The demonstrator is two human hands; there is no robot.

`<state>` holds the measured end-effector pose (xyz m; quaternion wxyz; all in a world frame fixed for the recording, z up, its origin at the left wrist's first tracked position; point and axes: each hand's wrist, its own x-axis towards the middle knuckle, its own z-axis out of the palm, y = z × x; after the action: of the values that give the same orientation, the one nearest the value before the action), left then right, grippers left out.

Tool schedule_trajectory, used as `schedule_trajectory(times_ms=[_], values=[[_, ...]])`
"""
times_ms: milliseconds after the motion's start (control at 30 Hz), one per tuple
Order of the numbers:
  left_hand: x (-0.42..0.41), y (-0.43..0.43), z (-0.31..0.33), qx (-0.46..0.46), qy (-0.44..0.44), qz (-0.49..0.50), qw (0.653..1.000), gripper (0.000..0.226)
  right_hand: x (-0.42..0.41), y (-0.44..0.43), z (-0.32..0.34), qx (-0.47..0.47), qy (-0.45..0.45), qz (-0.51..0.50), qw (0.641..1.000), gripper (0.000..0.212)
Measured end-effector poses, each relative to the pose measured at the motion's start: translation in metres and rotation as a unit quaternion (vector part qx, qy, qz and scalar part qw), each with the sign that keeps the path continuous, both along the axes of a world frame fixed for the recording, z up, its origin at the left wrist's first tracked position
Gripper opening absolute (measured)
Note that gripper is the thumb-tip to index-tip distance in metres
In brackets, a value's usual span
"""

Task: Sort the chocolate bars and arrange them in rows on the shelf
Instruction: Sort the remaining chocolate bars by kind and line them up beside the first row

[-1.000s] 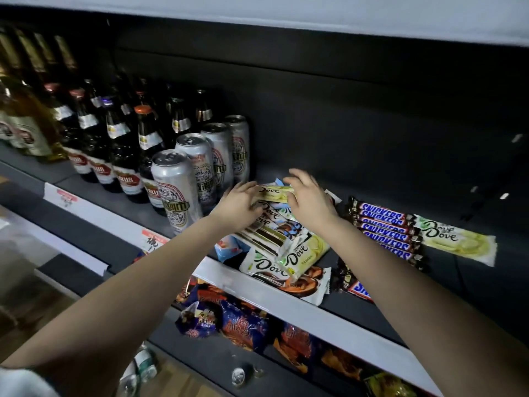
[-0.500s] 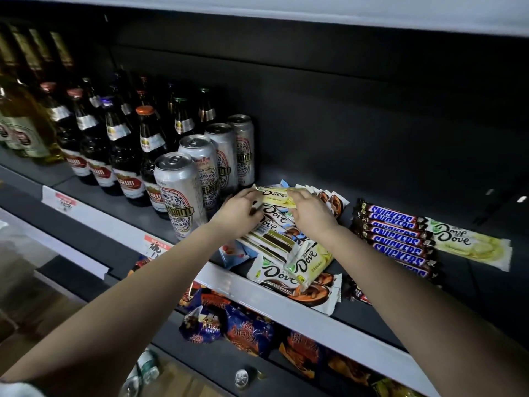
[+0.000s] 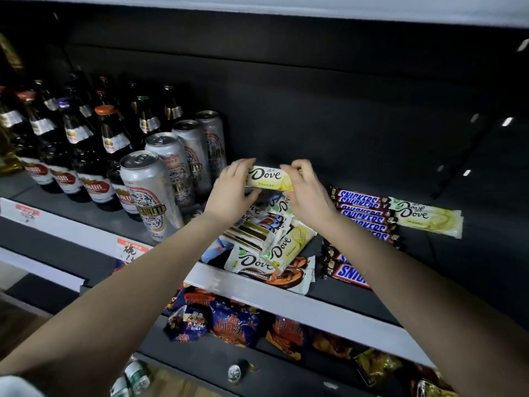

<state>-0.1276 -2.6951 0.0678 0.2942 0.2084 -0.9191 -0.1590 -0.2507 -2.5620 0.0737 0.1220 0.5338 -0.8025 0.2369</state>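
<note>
A person stands at a dark shelf (image 3: 472, 253) in a shop and reaches in with both bare arms. The two hands hold one yellow Dove bar (image 3: 269, 178) between them. The left hand (image 3: 232, 190) pinches the bar's left end and the right hand (image 3: 307, 193) pinches its right end, with the fingers curled round the wrapper. The bar is flat and level, up in the air, with its name facing us. It touches nothing but the hands.

Right under it is a messy pile of Dove bars (image 3: 266, 233). They lie on top of each other, pointing different ways. Some are yellow, some are white with brown, and one has dark stripes. The front of the pile sits at the shelf's white edge.

Just to the right of the pile is a neat row of Snickers bars (image 3: 363, 213), packed side by side. Beside that row, further right, lies a small stack of yellow Dove bars (image 3: 429, 217). A loose Snickers bar (image 3: 343, 272) lies near the front edge, partly hidden by the right arm.

To the left of the pile stand tall silver cans (image 3: 151, 193) in a line going back. Left of them are dark bottles (image 3: 86, 156) with red and white labels.

On the shelf below lie bright snack bags (image 3: 229, 325).
</note>
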Motion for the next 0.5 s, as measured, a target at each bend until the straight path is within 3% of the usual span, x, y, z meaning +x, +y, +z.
schedule_trajectory(times_ms=[267,500], values=[[-0.050,0.059,0.017,-0.072,0.008,-0.022,0.997,0.053,-0.027,0.088,0.016,-0.003,0.017,-0.077,0.997,0.055],[-0.098,0.128,0.015,-0.071,-0.011,-0.101,0.992,0.055,-0.052,0.175,0.015,0.017,0.031,-0.150,0.988,0.057]])
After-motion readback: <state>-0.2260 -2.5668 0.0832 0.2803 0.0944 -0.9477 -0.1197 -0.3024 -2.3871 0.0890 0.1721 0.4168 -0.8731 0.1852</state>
